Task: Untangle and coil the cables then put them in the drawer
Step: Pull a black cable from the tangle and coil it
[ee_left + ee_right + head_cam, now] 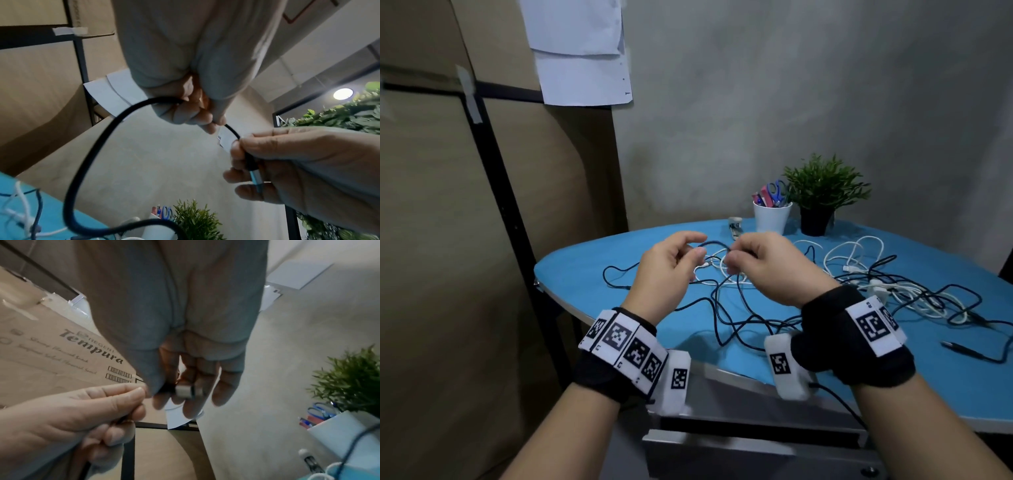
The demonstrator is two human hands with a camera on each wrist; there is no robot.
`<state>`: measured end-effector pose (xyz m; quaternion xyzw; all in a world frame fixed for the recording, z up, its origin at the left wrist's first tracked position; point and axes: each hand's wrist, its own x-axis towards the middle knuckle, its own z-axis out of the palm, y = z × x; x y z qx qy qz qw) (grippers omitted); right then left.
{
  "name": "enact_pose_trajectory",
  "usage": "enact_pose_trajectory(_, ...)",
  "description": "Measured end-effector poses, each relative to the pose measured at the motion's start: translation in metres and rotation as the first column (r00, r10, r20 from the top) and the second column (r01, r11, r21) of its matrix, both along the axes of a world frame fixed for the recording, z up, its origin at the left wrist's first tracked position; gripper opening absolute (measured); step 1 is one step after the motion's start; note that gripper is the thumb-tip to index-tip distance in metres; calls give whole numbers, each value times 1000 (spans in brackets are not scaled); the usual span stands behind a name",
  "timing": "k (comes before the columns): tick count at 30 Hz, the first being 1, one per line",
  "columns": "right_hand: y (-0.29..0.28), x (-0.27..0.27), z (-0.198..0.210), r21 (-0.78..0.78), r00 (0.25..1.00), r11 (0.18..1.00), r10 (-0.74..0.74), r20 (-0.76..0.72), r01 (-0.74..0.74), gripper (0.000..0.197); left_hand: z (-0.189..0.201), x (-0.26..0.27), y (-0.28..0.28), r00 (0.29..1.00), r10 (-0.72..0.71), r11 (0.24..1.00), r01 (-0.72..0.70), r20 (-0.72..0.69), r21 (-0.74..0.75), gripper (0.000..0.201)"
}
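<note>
Both hands are raised over the blue table point(585, 274), each holding the same black cable point(714, 244). My left hand point(693, 248) pinches the cord between thumb and fingers point(197, 116), and the cord point(92, 154) loops down from it to the table. My right hand point(736, 262) grips the cable's end, and its silver plug point(256, 177) shows between the fingers point(218, 394). The rest of the black cable runs into a tangle of black and white cables point(914, 298) spread over the table. A grey drawer point(756, 452) sits under the table's front edge.
At the table's back stand a white cup point(771, 217) with scissors and pens, a potted plant point(822, 192) and a small metal object point(735, 224). A loose black plug point(962, 349) lies at the right front. Cardboard panels point(448, 240) on a black frame wall off the left.
</note>
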<state>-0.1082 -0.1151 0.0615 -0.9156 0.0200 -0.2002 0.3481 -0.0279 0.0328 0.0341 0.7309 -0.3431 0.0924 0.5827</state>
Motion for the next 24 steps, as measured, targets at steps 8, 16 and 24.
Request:
enact_pose_trajectory(8, 3, -13, -2, 352, 985, 927, 159, -61, -127, 29, -28, -1, 12, 995, 51, 997, -55, -89, -48, 15)
enact_pose_trajectory(16, -5, -14, 18, 878, 906, 247, 1, 424, -411, 22, -46, -21, -16, 991, -136, 903, 119, 12, 413, 12)
enact_pose_trajectory(24, -45, -10, -3, 91, 955, 969, -242, 168, 230, 23, -16, -12, -17, 926, -218, 954, 269, -308, 133, 18)
